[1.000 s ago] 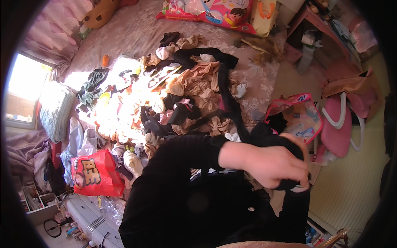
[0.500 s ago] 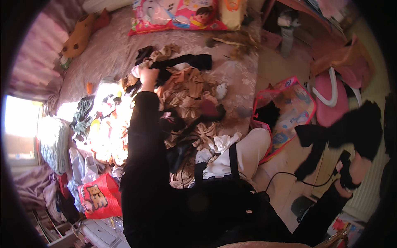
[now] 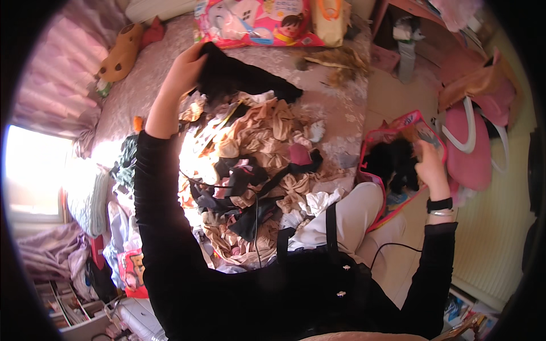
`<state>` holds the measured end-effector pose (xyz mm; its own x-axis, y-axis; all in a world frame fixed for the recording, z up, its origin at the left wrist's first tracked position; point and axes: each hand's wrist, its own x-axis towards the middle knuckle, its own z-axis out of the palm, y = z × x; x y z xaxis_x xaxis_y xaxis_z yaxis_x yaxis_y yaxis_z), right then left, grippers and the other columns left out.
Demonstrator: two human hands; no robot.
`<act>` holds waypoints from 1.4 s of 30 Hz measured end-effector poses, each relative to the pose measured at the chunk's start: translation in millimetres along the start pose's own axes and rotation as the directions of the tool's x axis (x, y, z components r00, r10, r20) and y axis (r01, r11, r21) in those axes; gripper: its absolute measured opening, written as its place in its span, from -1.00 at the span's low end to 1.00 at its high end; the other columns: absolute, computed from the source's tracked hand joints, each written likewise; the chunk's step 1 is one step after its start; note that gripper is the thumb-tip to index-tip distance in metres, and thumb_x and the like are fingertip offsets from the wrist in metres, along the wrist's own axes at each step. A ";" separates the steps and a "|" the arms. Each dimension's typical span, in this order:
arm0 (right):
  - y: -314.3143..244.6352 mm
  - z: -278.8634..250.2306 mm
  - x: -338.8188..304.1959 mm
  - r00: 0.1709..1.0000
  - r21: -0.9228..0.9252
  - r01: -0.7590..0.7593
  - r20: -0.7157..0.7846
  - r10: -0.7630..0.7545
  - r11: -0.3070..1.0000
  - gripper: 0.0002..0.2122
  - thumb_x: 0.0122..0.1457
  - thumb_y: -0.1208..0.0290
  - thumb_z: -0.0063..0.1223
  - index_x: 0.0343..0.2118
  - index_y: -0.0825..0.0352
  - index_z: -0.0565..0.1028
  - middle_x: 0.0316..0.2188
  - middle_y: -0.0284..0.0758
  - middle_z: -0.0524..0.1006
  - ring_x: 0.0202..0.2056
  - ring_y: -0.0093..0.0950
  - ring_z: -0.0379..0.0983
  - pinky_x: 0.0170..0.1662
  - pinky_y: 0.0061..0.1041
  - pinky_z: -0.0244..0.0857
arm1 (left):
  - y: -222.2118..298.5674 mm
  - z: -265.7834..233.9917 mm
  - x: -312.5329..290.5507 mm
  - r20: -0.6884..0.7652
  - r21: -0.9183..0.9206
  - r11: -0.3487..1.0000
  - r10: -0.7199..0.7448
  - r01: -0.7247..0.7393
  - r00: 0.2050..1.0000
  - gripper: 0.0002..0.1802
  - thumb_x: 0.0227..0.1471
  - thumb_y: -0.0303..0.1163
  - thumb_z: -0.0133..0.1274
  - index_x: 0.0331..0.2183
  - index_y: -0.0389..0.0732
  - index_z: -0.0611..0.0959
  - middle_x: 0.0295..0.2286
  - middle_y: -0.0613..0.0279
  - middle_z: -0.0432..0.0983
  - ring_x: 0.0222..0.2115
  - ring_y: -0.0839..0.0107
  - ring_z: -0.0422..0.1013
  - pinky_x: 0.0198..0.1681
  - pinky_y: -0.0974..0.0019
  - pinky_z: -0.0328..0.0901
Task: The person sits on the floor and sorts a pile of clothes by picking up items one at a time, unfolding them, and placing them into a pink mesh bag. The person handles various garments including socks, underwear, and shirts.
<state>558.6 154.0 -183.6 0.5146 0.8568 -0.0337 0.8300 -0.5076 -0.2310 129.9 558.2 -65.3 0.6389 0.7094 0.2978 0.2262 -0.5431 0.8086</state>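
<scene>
My left hand (image 3: 183,71) grips one end of a long black garment (image 3: 244,77), lifted over the far side of a clothes pile; its exact kind is unclear. Beneath it spreads the heap (image 3: 250,133) of mostly beige, thin, crumpled stocking-like pieces, with black, white and dusky-pink ones among them. At the right, my right hand (image 3: 430,165) is inside the mouth of a clear bag with pink edging (image 3: 374,224). Its fingers look apart, slightly blurred, beside a bundle of black clothing (image 3: 392,162) in the bag.
Pink printed packages (image 3: 250,25) and a beige bag (image 3: 330,23) lie at the far edge of the patterned bedspread (image 3: 335,108). A brown plush toy (image 3: 122,54) rests far left. Pink bags with white handles (image 3: 466,131) stand right. A dark cord (image 3: 392,245) crosses near my body.
My left hand has raised the black garment off the pile. My right hand has moved from the far right into the pink-edged bag, and the black clothing it carried is now in there.
</scene>
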 end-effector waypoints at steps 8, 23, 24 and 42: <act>-244.6 -9.4 33.1 0.743 0.575 0.666 -0.459 -0.486 0.475 -0.20 -0.15 0.30 0.38 0.14 0.49 0.18 0.13 -0.04 0.24 0.16 -0.24 0.18 0.16 -0.36 0.13 | 152.2 54.6 4.4 0.137 0.530 0.705 0.477 -0.471 0.868 -0.75 -0.02 -0.50 -0.01 -0.22 -0.20 0.56 -0.26 0.04 0.48 -0.23 0.11 0.43 -0.18 0.25 0.30; -198.0 -158.0 32.5 0.745 0.739 0.006 -0.452 -0.490 -0.674 -0.49 0.30 0.06 -0.33 0.14 0.37 0.22 0.12 -0.01 0.27 0.21 -0.04 0.08 0.27 0.01 -0.11 | 89.0 194.0 -39.6 0.543 -0.217 0.975 0.153 -0.037 0.826 -0.61 -0.19 -0.38 0.33 -0.25 -0.25 0.58 -0.43 0.40 0.52 -0.37 0.64 0.36 -0.26 0.42 0.32; -177.7 -176.3 28.0 0.753 0.729 0.043 -0.473 -0.457 -0.683 -0.54 0.32 0.09 -0.39 0.06 0.40 0.24 0.08 0.04 0.29 0.16 -0.01 0.14 0.23 0.09 -0.05 | 75.0 208.4 -50.1 0.516 -0.200 0.979 0.128 -0.027 0.847 -0.73 -0.14 -0.38 0.29 -0.34 -0.25 0.61 -0.50 0.43 0.52 -0.43 0.66 0.36 -0.31 0.44 0.32; 24.8 -363.3 -48.4 0.688 0.840 0.515 -0.525 0.501 0.173 -0.57 0.33 0.29 -0.37 0.09 0.57 0.16 0.02 0.09 0.34 0.05 -0.06 0.30 0.16 -0.07 0.15 | 33.5 203.4 -94.9 0.690 -0.719 0.152 0.276 0.678 0.669 -0.40 -0.04 -0.65 -0.13 0.11 -0.43 0.26 0.03 -0.06 0.34 0.01 0.24 0.36 0.09 0.28 0.24</act>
<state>632.4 67.0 165.6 0.8827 0.2879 0.3715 0.2277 0.4295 -0.8739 226.4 381.4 -169.7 0.9973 0.0153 0.0723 -0.0610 0.7218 0.6894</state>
